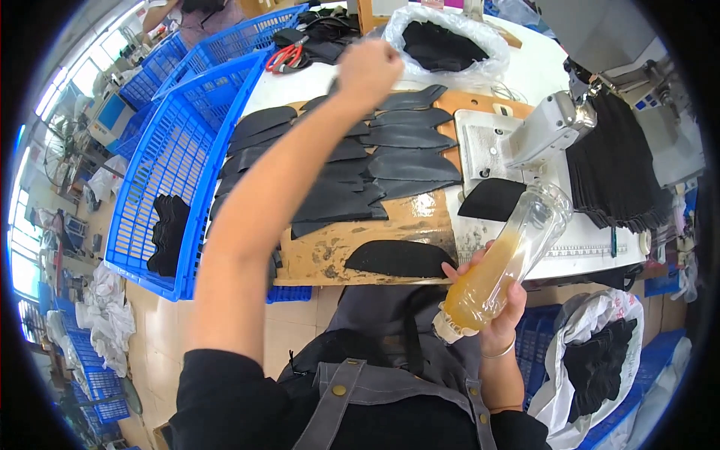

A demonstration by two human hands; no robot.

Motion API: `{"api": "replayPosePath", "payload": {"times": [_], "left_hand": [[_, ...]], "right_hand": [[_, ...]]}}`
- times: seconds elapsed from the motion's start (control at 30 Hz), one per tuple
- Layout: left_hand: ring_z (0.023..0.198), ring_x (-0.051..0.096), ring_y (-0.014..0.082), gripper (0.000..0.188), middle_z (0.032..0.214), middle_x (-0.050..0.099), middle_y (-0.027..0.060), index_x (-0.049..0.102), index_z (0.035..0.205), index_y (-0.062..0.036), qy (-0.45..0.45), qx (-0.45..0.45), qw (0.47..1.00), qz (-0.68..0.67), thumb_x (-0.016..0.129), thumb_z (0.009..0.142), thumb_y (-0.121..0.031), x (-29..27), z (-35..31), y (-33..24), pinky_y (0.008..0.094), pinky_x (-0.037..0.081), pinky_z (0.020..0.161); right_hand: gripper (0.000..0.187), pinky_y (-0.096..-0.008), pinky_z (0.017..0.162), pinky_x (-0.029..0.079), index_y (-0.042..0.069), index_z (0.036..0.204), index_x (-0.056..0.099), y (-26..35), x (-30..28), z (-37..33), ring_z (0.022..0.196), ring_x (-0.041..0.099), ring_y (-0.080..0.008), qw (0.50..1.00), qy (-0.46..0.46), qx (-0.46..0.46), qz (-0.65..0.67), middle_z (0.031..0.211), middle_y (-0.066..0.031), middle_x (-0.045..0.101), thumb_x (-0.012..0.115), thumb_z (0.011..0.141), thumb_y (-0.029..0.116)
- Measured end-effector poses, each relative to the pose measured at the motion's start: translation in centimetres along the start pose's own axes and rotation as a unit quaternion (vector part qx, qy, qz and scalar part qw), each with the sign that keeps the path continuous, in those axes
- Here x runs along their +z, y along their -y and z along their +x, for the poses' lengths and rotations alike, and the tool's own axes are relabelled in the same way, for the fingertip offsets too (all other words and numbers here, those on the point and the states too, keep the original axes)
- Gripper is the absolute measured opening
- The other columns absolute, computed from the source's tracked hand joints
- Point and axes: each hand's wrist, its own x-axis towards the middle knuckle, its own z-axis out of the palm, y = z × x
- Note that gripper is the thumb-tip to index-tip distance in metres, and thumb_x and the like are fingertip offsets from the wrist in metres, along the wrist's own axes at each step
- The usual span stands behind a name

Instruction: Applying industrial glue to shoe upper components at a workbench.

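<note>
My right hand [499,315] grips a clear plastic bottle [491,274] part-filled with a cloudy amber liquid. The bottle is tilted, its pale, crusted end low toward me and its clear end up to the right. Stretched far forward over the table, my left hand [371,71] has its fingers curled; what they hold, if anything, is hidden. Beneath that forearm, overlapping rows of black curved pieces [409,165] cover a brown board [315,259]. One black half-oval piece [401,259] lies alone at the board's near edge, left of the bottle. Another black piece [491,199] rests beside the sewing machine [544,131].
Blue plastic crates [161,187] stand along the left, one with black pieces inside. Red-handled scissors [285,58] and a plastic bag of black pieces [397,41] sit at the back. Stacked black pieces [611,161] hang at right, above a white sack [551,390]. Someone [202,19] is at far left.
</note>
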Motion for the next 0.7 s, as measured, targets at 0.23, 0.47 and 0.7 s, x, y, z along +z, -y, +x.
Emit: {"api": "replayPosePath", "payload": {"times": [0.23, 0.47, 0.7], "left_hand": [[0.071, 0.065, 0.0257, 0.015, 0.074, 0.067, 0.0115, 0.072, 0.074, -0.0081, 0.188, -0.031, 0.979, -0.074, 0.069, 0.066, -0.02, 7.5, 0.8, -1.0, 0.0353, 0.051, 0.069], [0.068, 0.063, 0.0242, 0.025, 0.068, 0.065, 0.007, 0.068, 0.071, -0.0086, 0.212, 0.065, 0.975, 0.004, 0.076, 0.062, -0.03, 7.0, 0.5, -0.7, 0.0361, 0.048, 0.063], [0.075, 0.062, 0.0248, 0.024, 0.075, 0.065, 0.006, 0.064, 0.068, -0.0092, 0.225, 0.074, 0.971, -0.011, 0.076, 0.065, -0.03, 7.0, 0.4, 0.8, 0.0366, 0.048, 0.063]], "right_hand": [[0.064, -0.0532, 0.101, 0.034, 0.007, 0.126, 0.039, -0.1, 0.3, -0.1, 0.098, 0.056, -0.024, 1.0, -0.014, 0.003, -0.006, 0.104, -0.009, 0.051, 0.059, 0.076, 0.042], [0.063, -0.0526, 0.101, 0.034, 0.008, 0.126, 0.038, -0.1, 0.1, 0.1, 0.098, 0.056, -0.0244, 1.0, -0.008, 0.004, -0.014, 0.104, -0.0096, 0.051, 0.058, 0.077, 0.042], [0.061, -0.0528, 0.1, 0.035, 0.008, 0.125, 0.04, 0.0, -0.1, 0.1, 0.098, 0.056, -0.0244, 1.0, -0.002, 0.001, -0.021, 0.104, -0.0101, 0.05, 0.057, 0.078, 0.043]]}}
